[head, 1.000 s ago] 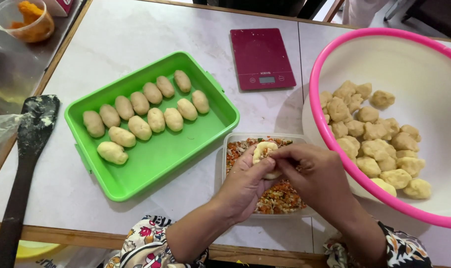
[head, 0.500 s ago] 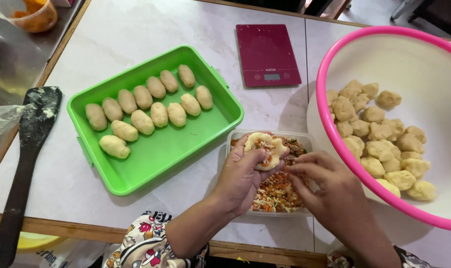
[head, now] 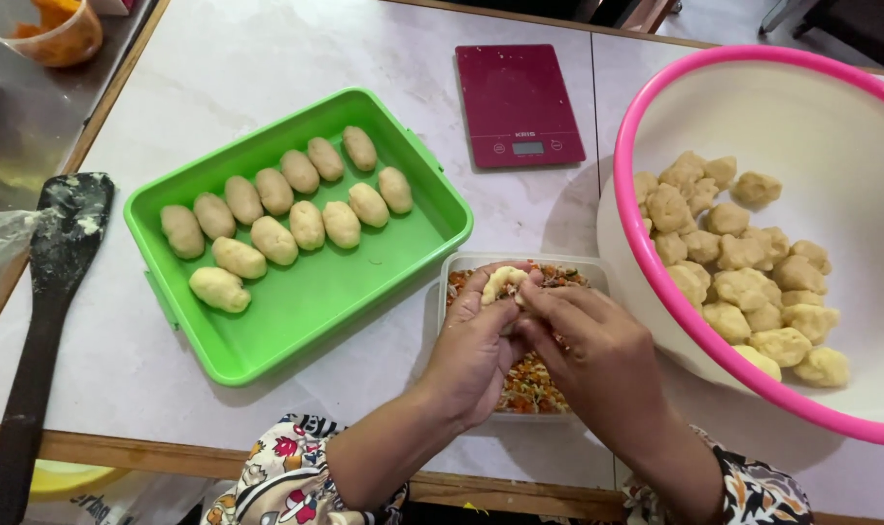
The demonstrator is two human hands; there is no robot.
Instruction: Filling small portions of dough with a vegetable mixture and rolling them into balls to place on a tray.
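left hand (head: 476, 350) and right hand (head: 597, 355) pinch a soft, pale dough piece (head: 505, 282) over a clear tub (head: 442, 292) of chopped filling; smooth oval rolls (head: 286, 209) line a glossy green tray (head: 267, 340)

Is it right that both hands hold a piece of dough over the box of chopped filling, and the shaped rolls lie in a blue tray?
Not quite: the tray is green, not blue, as the head view shows. The rest holds: the left hand and right hand hold the piece of dough over the box of chopped filling, and the shaped rolls lie in that tray.
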